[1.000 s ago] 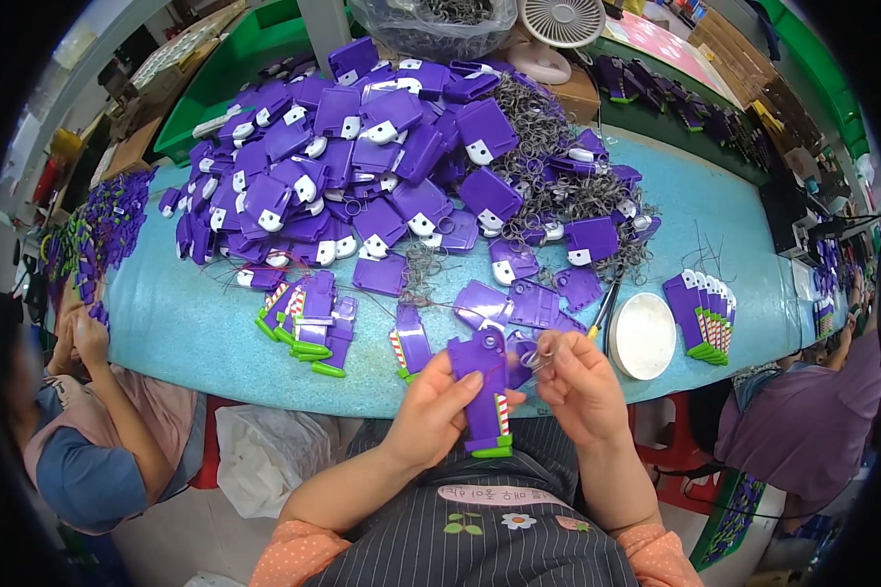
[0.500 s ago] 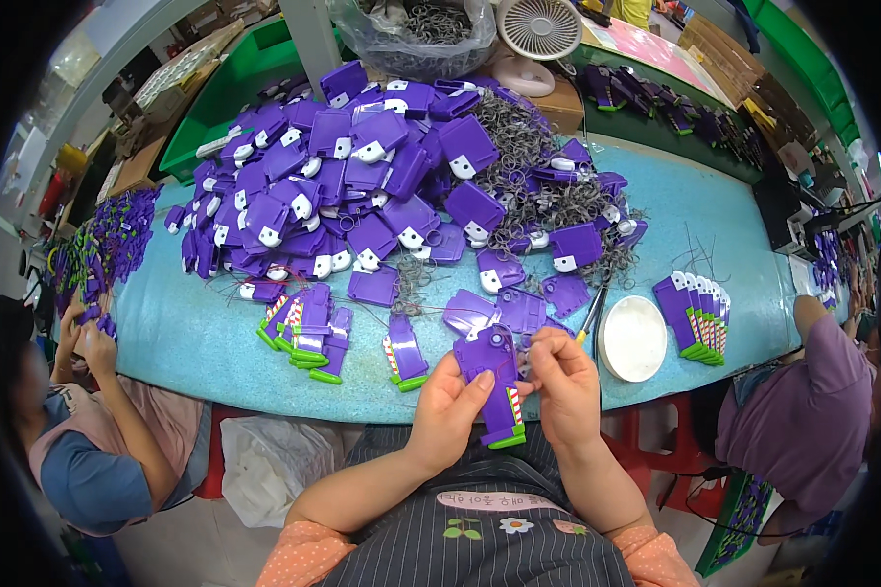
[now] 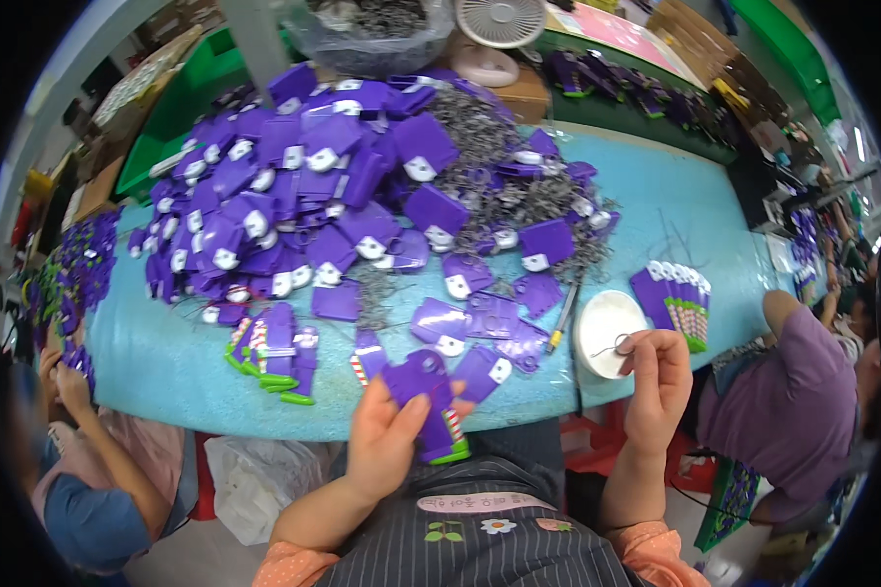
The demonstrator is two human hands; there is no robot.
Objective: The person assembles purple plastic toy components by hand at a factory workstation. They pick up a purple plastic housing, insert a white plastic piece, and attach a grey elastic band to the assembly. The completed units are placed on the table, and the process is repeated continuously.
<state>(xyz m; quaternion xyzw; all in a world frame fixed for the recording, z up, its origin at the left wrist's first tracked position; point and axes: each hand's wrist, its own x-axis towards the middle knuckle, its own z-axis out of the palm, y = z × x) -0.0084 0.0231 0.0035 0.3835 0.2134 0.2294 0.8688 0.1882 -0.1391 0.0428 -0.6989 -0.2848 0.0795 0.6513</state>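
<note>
My left hand holds a flat purple plastic casing with a green end and a red-and-white striped edge, thumb on its upper face. Over the right rim of a round white dish, my right hand is closed in a pinch. Between its fingertips is a thin dark coiled wire, its loose end reaching over the dish. Just beyond my left hand lie several loose purple casing pieces, one of them a purple piece with a white corner.
A large heap of purple casings with white corners covers the back left. Tangled dark wire coils lie beside it. Fanned striped casings sit right of the dish. A yellow-handled tool lies left of it. Co-workers sit at both sides.
My right hand has left the casing and moved right to the white dish, with a wire coil in its fingers. My left hand has shifted left with the casing. The whole view has shifted somewhat.
</note>
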